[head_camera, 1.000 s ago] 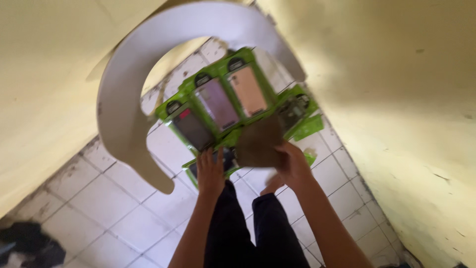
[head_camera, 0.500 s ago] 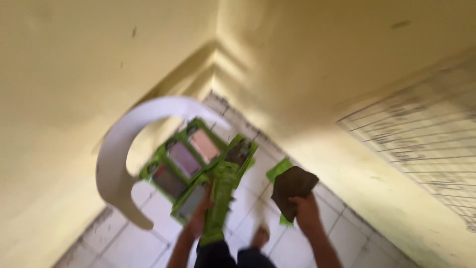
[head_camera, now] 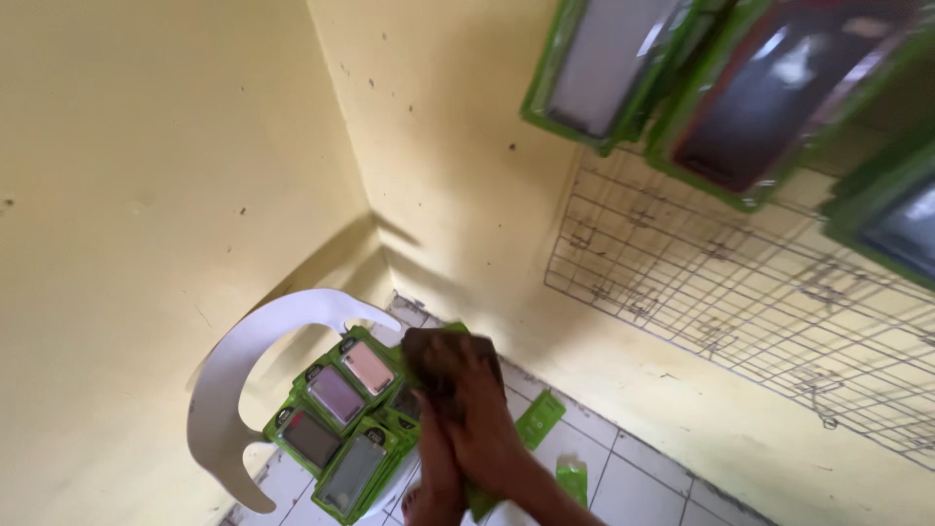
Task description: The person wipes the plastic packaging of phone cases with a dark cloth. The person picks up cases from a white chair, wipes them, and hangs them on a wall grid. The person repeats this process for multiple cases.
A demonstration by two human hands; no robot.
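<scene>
A dark brown cloth [head_camera: 443, 353] is gripped by the right hand [head_camera: 477, 414] above green phone-case packs [head_camera: 341, 414] stacked on a white plastic chair [head_camera: 219, 390]. The left hand [head_camera: 433, 487] is blurred; its grip cannot be determined.

Dark brown flat piece [head_camera: 450, 353] above green packages [head_camera: 341, 419].

Pale yellow walls [head_camera: 146, 175] meet in a corner at centre frame. A wire grid [head_camera: 740, 292] hangs at right. White floor tiles [head_camera: 633, 482] lie below, with a white plastic chair [head_camera: 219, 390] at lower left.
</scene>
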